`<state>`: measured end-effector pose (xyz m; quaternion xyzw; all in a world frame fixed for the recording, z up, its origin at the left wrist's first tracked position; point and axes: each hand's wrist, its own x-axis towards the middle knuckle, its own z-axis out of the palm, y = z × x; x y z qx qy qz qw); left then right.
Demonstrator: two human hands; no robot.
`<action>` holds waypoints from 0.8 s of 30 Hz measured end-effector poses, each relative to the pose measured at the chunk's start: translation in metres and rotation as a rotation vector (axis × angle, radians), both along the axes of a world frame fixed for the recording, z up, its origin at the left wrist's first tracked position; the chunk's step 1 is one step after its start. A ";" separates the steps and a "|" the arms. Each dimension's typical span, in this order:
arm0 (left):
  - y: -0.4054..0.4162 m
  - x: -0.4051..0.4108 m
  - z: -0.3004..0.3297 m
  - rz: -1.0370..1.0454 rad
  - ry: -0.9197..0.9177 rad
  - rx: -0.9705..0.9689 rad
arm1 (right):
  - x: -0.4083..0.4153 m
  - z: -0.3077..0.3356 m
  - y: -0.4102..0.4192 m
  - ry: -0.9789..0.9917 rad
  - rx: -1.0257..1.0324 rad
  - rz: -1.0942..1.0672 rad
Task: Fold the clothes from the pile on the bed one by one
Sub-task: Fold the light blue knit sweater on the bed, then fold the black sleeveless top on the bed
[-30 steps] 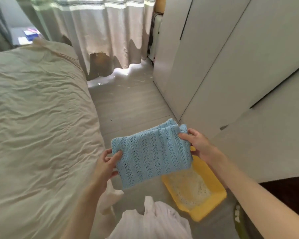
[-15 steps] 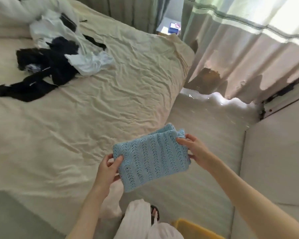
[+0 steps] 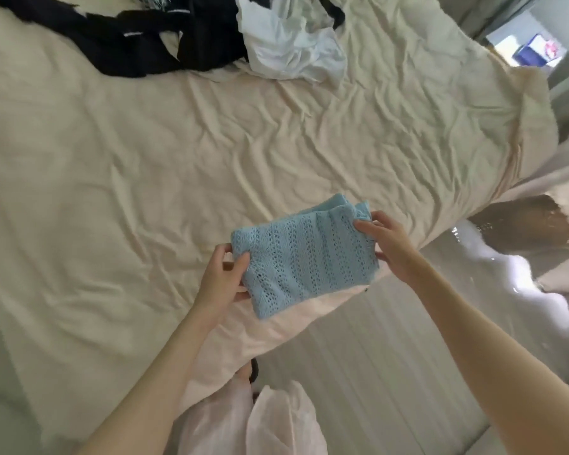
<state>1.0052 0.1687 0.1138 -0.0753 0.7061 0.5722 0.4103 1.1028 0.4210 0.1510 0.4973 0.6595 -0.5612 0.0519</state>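
Folded blue knit point(image 3: 304, 254) pinched at both ends, left hand point(image 3: 222, 280), right hand point(image 3: 391, 247). Best lowered flat onto bed point(image 3: 145, 159) beneath, edges level, clear of pile point(image 3: 211, 37) beyond.

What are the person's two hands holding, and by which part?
A folded light-blue knit garment: left hand pinches its left edge, right hand its upper right corner.

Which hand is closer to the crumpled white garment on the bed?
Right. The right hand grips the blue knit's far corner, more directly below the white garment; the left hand grips the near-left edge, farther away.
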 end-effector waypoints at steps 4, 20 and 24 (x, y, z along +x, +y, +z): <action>0.035 -0.026 -0.030 0.026 0.026 -0.051 | -0.033 -0.030 0.041 0.000 -0.023 0.037; 0.030 -0.055 -0.060 -0.309 0.324 -0.609 | -0.068 -0.075 0.064 -0.263 0.483 0.493; -0.009 -0.054 0.018 -0.290 0.685 -0.689 | -0.079 -0.016 0.005 -0.083 0.720 0.848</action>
